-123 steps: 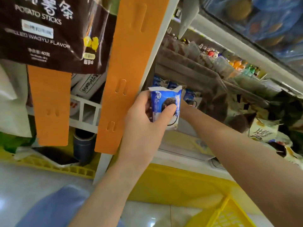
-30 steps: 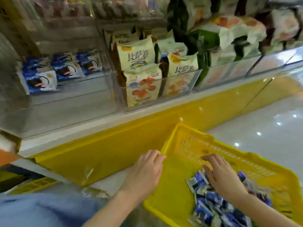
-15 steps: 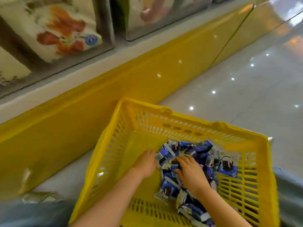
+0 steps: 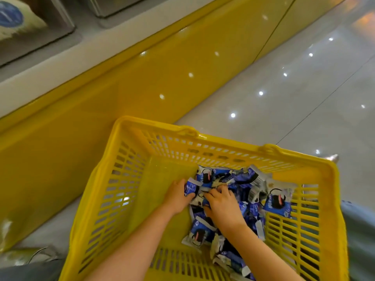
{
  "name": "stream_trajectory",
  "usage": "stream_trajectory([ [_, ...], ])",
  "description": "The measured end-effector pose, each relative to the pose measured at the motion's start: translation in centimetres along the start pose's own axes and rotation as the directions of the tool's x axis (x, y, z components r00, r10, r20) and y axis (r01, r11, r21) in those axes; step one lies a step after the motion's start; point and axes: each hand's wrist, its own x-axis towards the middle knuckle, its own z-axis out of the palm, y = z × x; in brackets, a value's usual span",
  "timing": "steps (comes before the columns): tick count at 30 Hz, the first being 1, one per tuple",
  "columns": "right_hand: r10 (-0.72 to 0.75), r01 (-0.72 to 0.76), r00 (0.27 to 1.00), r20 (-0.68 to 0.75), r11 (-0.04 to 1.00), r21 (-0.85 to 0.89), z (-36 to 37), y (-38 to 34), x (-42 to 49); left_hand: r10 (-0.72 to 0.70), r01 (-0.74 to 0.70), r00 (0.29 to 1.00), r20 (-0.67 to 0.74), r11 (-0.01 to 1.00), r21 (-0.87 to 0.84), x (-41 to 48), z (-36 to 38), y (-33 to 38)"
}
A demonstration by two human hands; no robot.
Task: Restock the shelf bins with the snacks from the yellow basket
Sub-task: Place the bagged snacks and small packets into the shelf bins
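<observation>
Blue cookie packets (image 4: 277, 201) in yellow basket (image 4: 227, 141): left hand (image 4: 178, 196) grips 1, right hand (image 4: 223, 202) curls fingers (image 4: 218, 192) over others; better gather several together

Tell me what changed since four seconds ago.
Both hands came down from the shelf into the basket. The left hand no longer has its earlier packet and grips a packet at the pile's edge; the right hand curls over the pile. The basket stayed by the shelf.

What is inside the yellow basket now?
A pile of blue snack packets toward its right side; left hand grips one, right hand touches others. Anything beneath the pile and hands is hidden.
</observation>
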Motion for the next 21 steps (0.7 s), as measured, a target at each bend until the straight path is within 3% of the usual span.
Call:
stream_trajectory([
  [3,-0.012,0.005,0.998,0.062,0.994,0.111,-0.2,0.0,-0.1,-0.059,0.056,0.998,-0.013,0.988,-0.141,-1.0,-1.2,-0.2],
  [5,0.042,-0.069,0.994,0.105,0.961,0.269,0.2,0.1,-0.2,-0.101,0.094,0.994,-0.027,0.976,-0.195,-1.8,-2.4,-0.4],
  [7,0.137,-0.182,0.982,0.128,0.861,0.475,-0.6,-0.6,-0.2,-0.123,0.114,0.992,-0.030,0.971,-0.212,-2.6,-3.4,-0.9],
  [10,0.213,-0.270,0.963,0.167,0.721,0.638,-2.6,-2.6,0.1,-0.105,0.109,0.994,0.030,0.956,-0.273,-3.9,-4.4,-1.4],
  [13,0.201,-0.253,0.967,0.157,0.681,0.687,-4.2,-4.6,0.2,-0.125,0.121,0.992,0.027,0.851,-0.512,-5.8,-5.1,-0.5],
  [16,0.152,-0.184,0.983,0.108,0.700,0.690,-5.8,-6.8,-0.5,-0.149,0.222,0.975,0.165,0.624,-0.750,-8.3,-6.3,0.5],
  [18,0.108,-0.105,0.994,0.034,0.762,0.639,-6.8,-8.1,-1.4,-0.110,0.221,0.975,0.193,0.586,-0.780,-9.9,-7.2,0.6],
  [21,0.028,0.014,0.998,-0.055,0.773,0.634,-8.2,-9.6,-2.7,-0.075,0.126,0.992,0.101,0.614,-0.779,-12.1,-9.0,0.6],
])
